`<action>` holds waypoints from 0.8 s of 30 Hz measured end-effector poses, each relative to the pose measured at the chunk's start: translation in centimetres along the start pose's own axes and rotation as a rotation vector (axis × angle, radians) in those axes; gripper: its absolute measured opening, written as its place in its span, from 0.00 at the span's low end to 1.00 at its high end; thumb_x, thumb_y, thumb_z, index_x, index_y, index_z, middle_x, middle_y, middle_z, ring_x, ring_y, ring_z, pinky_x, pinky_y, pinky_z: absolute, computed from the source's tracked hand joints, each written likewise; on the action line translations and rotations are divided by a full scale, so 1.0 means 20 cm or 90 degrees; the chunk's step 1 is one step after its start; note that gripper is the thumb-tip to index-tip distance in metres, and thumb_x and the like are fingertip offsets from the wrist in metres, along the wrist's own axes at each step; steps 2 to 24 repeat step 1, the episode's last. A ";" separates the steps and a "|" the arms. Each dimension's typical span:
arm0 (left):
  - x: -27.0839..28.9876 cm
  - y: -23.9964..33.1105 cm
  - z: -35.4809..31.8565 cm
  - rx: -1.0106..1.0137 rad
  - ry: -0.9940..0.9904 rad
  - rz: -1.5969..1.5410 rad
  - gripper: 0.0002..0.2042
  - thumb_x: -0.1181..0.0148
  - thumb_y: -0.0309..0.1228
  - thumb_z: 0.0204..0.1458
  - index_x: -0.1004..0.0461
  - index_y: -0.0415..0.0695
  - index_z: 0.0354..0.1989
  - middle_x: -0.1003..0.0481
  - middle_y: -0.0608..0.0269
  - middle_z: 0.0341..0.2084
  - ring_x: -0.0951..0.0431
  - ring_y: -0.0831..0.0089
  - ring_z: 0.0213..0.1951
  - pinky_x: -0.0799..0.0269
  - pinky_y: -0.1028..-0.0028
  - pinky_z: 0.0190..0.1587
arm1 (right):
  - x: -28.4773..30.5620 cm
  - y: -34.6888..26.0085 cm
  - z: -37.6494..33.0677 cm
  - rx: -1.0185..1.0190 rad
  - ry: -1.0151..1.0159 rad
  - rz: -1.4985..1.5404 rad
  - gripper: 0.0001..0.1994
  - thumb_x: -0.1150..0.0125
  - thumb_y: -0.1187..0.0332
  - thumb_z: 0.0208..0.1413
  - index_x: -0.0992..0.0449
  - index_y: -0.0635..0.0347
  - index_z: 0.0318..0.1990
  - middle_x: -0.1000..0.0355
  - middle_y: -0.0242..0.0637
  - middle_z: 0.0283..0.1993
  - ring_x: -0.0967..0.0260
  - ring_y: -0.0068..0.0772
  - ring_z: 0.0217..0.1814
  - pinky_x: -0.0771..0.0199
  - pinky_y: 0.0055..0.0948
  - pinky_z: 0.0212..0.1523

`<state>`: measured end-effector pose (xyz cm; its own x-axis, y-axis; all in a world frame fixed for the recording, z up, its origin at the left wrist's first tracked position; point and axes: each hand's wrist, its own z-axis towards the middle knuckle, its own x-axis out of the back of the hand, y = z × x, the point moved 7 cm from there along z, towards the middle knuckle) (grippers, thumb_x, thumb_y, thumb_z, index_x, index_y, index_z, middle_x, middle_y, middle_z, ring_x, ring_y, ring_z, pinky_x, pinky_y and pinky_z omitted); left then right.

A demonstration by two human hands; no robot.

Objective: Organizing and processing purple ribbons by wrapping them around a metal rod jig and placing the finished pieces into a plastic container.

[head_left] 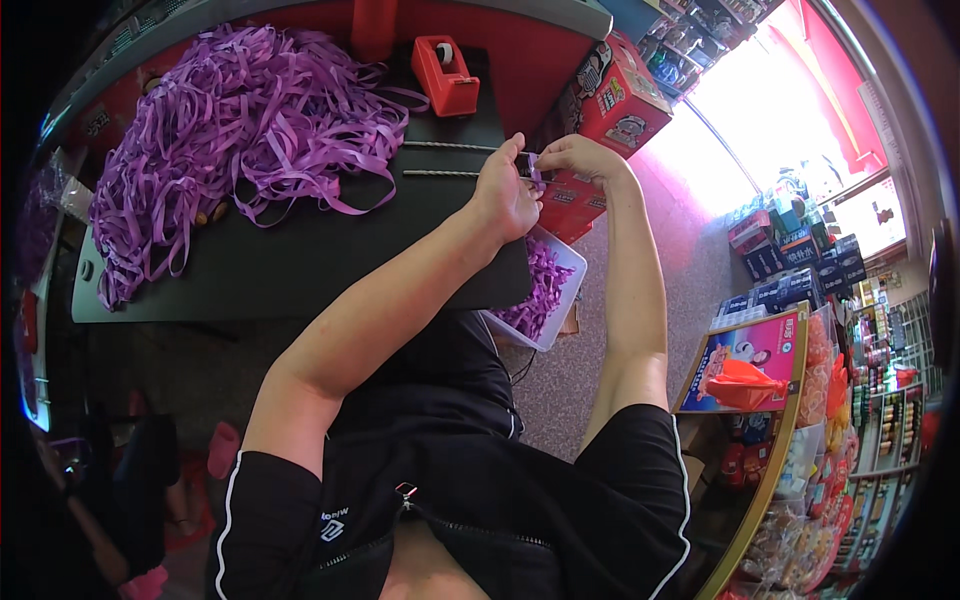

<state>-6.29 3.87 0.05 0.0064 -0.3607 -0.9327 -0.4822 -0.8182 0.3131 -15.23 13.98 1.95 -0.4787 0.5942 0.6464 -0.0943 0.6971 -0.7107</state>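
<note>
My left hand (pixel 504 194) is at the right edge of the dark table (pixel 330 255), thumb raised and fingers curled. What those fingers hold is hidden. Two thin twisted metal rods (pixel 440 174) run side by side from the tabletop to this hand. Just to its right, my right hand (pixel 582 157) pinches a short purple ribbon (pixel 537 172) that lies around or against the rods' far ends; I cannot tell which. A large tangled heap of purple ribbon (pixel 250 125) covers the table's left and far part. Below the hands, a white plastic bin (pixel 568 290) contains purple ribbon pieces.
A red tape dispenser (pixel 446 80) stands at the table's far side. Red cartons (pixel 618 98) are stacked beyond its right edge. Stocked shelves (pixel 885 390) and a display counter (pixel 745 375) line the right. Part of another person (pixel 140 490) shows at lower left.
</note>
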 end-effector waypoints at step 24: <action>0.00 0.00 0.00 0.005 -0.001 0.004 0.30 0.54 0.51 0.58 0.54 0.59 0.66 0.77 0.32 0.66 0.77 0.44 0.69 0.85 0.54 0.67 | 0.00 0.01 0.01 0.002 -0.002 -0.003 0.10 0.36 0.62 0.44 0.18 0.59 0.29 0.29 0.30 0.24 0.38 0.20 0.29 0.39 0.26 0.34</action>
